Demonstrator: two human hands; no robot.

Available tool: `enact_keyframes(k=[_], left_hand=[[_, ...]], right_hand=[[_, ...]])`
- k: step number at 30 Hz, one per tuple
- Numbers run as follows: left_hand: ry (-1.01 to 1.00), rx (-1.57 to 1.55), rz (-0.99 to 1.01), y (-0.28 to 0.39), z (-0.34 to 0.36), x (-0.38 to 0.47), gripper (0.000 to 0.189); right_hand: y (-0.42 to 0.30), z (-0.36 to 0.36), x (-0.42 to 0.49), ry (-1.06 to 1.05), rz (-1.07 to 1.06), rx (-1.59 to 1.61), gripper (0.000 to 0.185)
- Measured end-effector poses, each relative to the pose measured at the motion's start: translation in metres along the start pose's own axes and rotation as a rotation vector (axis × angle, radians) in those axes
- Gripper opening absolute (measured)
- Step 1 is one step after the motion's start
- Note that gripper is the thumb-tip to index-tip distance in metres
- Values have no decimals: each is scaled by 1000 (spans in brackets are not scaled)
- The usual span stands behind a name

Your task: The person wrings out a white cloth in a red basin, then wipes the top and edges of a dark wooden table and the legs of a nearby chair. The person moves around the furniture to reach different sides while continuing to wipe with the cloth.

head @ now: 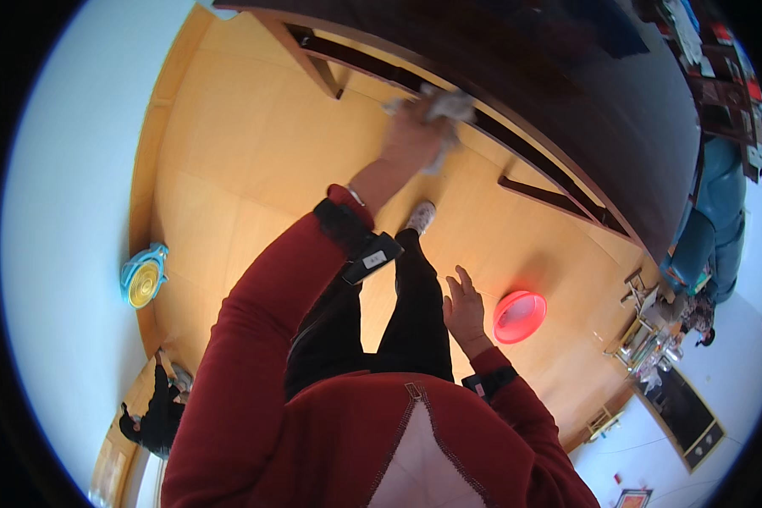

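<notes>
My left hand [413, 136], stretched out forward, grips a crumpled grey-white cloth [451, 106]. Both are blurred. The cloth overlaps the dark lower rail [508, 136] of a large wooden table [546, 82] with a glossy dark top; whether it touches the rail is not clear. My right hand [465, 312] hangs lower, with its fingers apart and nothing in it. To the right of that hand, a pink-red plastic basin [521, 317] stands on the floor. Its inside is only partly visible.
A blue and yellow fan [144, 282] is by the left wall. Another person [152, 413] in dark clothes is at the lower left. On the right are a teal sofa [717, 209], a cluttered small table [648, 346] and a person [698, 314] near it. Table legs [320, 76] reach the floor ahead.
</notes>
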State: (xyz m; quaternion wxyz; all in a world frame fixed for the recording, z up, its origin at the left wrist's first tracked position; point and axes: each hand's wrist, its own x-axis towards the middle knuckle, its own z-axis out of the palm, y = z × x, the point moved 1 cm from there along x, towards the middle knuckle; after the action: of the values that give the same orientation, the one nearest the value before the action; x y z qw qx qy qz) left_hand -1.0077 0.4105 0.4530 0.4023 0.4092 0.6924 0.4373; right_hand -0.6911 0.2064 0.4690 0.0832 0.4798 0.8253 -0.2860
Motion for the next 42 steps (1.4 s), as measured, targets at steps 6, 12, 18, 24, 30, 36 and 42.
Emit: enact_keyframes(k=[6, 12, 18, 24, 30, 36, 42], left_hand=[[383, 711, 168, -37, -34, 45, 45], [325, 773, 338, -15, 49, 21, 40], [115, 720, 453, 48, 254, -34, 32], [-37, 688, 397, 101, 451, -81, 28], [-112, 745, 322, 106, 446, -112, 29], [58, -342, -539, 15, 380, -174, 30], [534, -935, -289, -35, 204, -33, 42]], right_hand=[[5, 9, -12, 62, 52, 193, 45], [30, 22, -20, 132, -37, 251, 42], [121, -3, -75, 99, 54, 364, 44], [257, -30, -175, 142, 278, 239, 45], [322, -41, -241, 85, 373, 228, 44], [331, -40, -241, 76, 333, 277, 44], [335, -35, -260, -6, 399, 278, 43]])
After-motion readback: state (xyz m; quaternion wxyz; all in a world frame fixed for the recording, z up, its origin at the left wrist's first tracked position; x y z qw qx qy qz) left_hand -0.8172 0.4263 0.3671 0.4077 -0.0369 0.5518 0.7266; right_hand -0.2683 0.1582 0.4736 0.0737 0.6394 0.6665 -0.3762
